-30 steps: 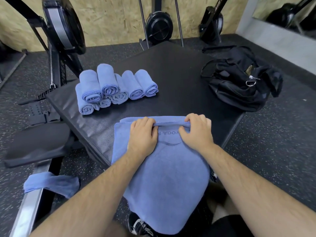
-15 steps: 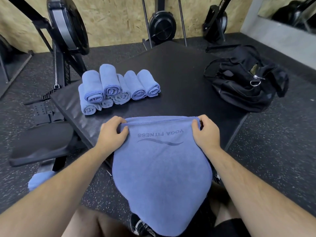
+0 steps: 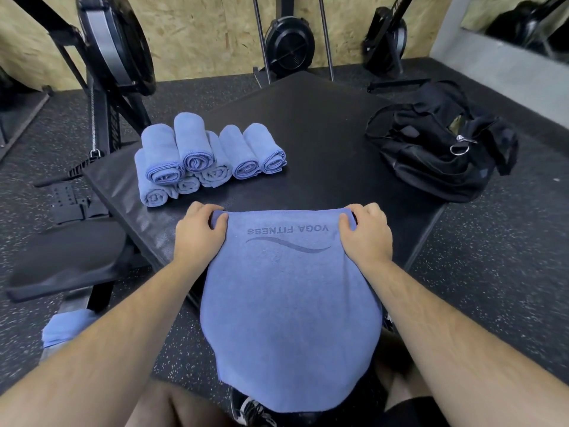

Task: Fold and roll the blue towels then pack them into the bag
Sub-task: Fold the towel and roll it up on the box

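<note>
Pinching the towel (image 3: pixel 289 303) at its far corners, left hand (image 3: pixel 200 238) and right hand (image 3: pixel 366 238) fingers curl; bag (image 3: pixel 437 167) contents unclear.

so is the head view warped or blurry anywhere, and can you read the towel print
Head view: wide-angle warp bows the towel sides and the mat edges; the print is sharp, upside down, reading YOGA FITNESS; light is even, with a faint sheen at the mat's left corner; the bag is too dark for much detail.
</note>
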